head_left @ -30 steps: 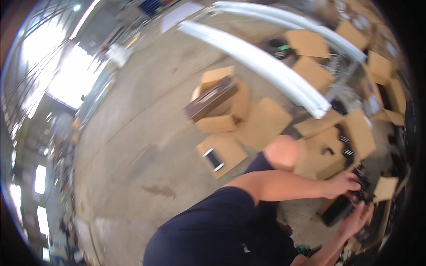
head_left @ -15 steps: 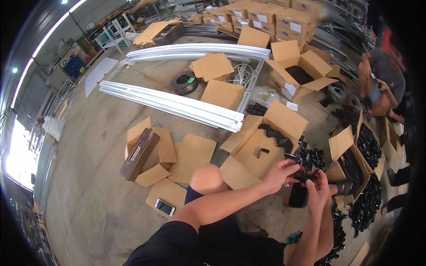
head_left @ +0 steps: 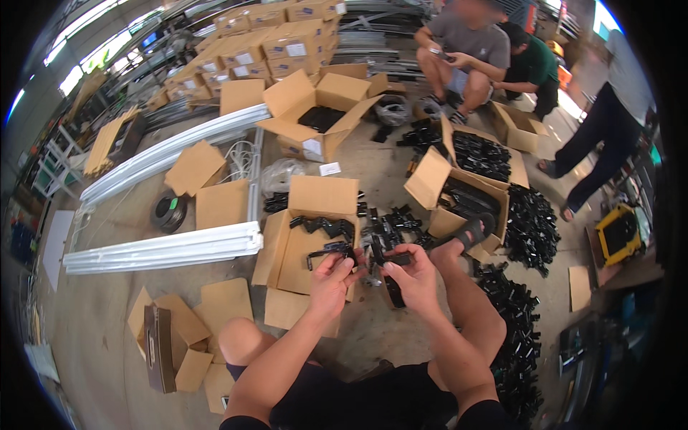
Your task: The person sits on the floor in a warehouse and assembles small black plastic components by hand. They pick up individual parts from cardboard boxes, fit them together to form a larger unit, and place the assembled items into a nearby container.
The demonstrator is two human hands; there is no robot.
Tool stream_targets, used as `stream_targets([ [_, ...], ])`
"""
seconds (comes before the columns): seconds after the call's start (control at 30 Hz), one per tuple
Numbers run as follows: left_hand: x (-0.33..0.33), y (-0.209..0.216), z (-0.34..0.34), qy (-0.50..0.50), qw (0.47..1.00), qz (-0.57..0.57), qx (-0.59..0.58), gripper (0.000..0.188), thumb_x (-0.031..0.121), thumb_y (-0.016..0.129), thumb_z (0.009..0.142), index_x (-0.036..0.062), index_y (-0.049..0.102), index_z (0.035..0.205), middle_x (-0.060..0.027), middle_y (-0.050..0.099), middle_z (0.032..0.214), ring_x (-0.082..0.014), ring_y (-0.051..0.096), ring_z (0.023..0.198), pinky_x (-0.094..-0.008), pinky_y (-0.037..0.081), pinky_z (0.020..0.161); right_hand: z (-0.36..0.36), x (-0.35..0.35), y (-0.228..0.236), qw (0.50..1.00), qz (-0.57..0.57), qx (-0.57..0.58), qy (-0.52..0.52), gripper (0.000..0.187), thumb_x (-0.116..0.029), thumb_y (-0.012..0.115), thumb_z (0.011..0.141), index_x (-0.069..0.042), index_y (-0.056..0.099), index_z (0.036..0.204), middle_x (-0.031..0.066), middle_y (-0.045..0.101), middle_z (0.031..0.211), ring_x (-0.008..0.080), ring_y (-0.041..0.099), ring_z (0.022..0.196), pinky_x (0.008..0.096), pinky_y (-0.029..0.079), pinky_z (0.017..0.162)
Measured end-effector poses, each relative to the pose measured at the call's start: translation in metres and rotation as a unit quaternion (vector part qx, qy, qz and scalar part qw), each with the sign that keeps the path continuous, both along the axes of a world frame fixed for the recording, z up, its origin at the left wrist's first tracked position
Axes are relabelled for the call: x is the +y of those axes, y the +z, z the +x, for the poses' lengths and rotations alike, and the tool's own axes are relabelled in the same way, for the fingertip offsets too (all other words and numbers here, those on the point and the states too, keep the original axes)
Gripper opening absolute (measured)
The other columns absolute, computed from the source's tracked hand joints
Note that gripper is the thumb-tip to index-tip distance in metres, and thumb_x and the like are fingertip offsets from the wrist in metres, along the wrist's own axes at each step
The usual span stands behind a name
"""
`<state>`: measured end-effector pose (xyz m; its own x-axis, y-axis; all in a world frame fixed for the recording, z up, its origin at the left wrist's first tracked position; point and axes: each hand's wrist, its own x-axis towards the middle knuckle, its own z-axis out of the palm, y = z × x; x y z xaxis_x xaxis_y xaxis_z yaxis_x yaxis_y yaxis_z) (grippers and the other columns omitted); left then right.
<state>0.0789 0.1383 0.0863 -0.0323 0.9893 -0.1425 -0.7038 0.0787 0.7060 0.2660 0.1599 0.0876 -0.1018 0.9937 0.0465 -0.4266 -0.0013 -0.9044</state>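
Observation:
Before me both hands are raised between my knees, a small gap apart. My left hand [head_left: 331,285] pinches a small black part [head_left: 350,254] between thumb and fingers; its exact shape is partly hidden. In my right hand [head_left: 416,279] is a black L-shaped piece [head_left: 390,256], its short arm turned up. Just beyond the left hand stands an open cardboard box [head_left: 292,251] with several black angled pieces [head_left: 322,227] lined up along its far side and a few loose ones nearer. Behind the right hand lies a heap of similar black pieces [head_left: 401,222].
Large piles of black parts [head_left: 505,308] cover the floor at my right, beside open boxes [head_left: 494,208] full of them. White metal profiles [head_left: 165,251] and a wire coil [head_left: 169,213] lie left. A co-worker [head_left: 469,54] squats at the back; another person [head_left: 609,122] stands right.
My view has swung to the right. My hands, close together on one black part before, are now apart, each with a black piece.

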Motion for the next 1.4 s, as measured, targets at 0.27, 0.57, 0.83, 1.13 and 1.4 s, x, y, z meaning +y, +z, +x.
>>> stream_targets([
  [0.27, -0.008, -0.024, 0.019, 0.030, 0.999, -0.037, 0.011, 0.027, 0.001, 0.069, 0.098, -0.0027, 0.065, 0.124, -0.0094, 0.074, 0.115, -0.0157, 0.069, 0.102, -0.0304, 0.054, 0.094, -0.037, -0.022, -0.024, 0.999, 0.025, 0.009, -0.039, 0.037, 0.000, 0.068, 0.099, 0.004, 0.059, 0.134, 0.0119, 0.066, 0.129, 0.0153, 0.066, 0.112, 0.0304, 0.056, 0.095],
  [0.57, -0.003, -0.010, 0.013, 0.022, 0.997, 0.017, 0.070, 0.030, -0.003, 0.069, 0.097, -0.0030, 0.065, 0.127, -0.0106, 0.072, 0.119, -0.0148, 0.068, 0.106, -0.0291, 0.054, 0.096, -0.031, -0.025, -0.024, 0.989, -0.020, -0.148, -0.018, 0.037, -0.008, 0.074, 0.096, 0.006, 0.066, 0.130, 0.0012, 0.071, 0.096, 0.0067, 0.062, 0.079, 0.0242, 0.051, 0.068],
  [0.83, -0.005, -0.014, 0.004, -0.043, 0.990, 0.016, 0.134, 0.030, -0.003, 0.070, 0.096, -0.0041, 0.066, 0.126, -0.0114, 0.073, 0.118, -0.0141, 0.068, 0.104, -0.0274, 0.054, 0.095, -0.026, -0.028, -0.011, 0.894, 0.198, -0.390, -0.095, 0.041, -0.015, 0.082, 0.089, 0.001, 0.066, 0.124, 0.0150, 0.070, 0.090, 0.0259, 0.067, 0.072, 0.0321, 0.054, 0.065],
  [1.13, -0.005, -0.007, 0.001, -0.072, 0.991, 0.014, 0.115, 0.035, -0.001, 0.071, 0.096, -0.0058, 0.064, 0.130, -0.0103, 0.072, 0.121, -0.0129, 0.067, 0.106, -0.0275, 0.054, 0.094, -0.027, -0.030, -0.004, 0.895, 0.213, -0.381, -0.087, 0.045, -0.013, 0.086, 0.085, 0.003, 0.065, 0.122, 0.0162, 0.073, 0.100, 0.0209, 0.071, 0.081, 0.0319, 0.057, 0.073],
  [1.4, -0.005, -0.008, 0.000, -0.094, 0.992, -0.025, 0.074, 0.032, 0.003, 0.072, 0.097, -0.0045, 0.064, 0.128, -0.0092, 0.072, 0.119, -0.0129, 0.066, 0.105, -0.0277, 0.053, 0.093, -0.028, -0.029, -0.004, 0.911, 0.233, -0.316, -0.128, 0.042, -0.012, 0.086, 0.084, 0.003, 0.067, 0.118, 0.0149, 0.070, 0.096, 0.0236, 0.067, 0.075, 0.0328, 0.055, 0.067],
])
